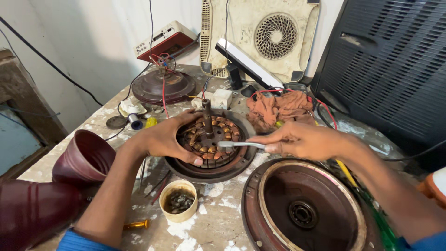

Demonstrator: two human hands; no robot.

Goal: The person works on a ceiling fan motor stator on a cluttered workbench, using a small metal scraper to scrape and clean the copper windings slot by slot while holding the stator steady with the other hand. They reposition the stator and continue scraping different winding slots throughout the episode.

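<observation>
At the centre of the frame, the fan motor with copper windings sits on the paint-spattered desk. The left hand grips its left rim. The right hand is clenched around a metal tool, its tip on the windings. A brown motor cover lies lower right.

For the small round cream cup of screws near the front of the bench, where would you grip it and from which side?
Grip the small round cream cup across its outer wall just below the rim, coming straight down from above. It stands upright and open-topped, so a level hold should keep the dark screws inside; the paint-spattered bench around it seems mostly free.
</observation>
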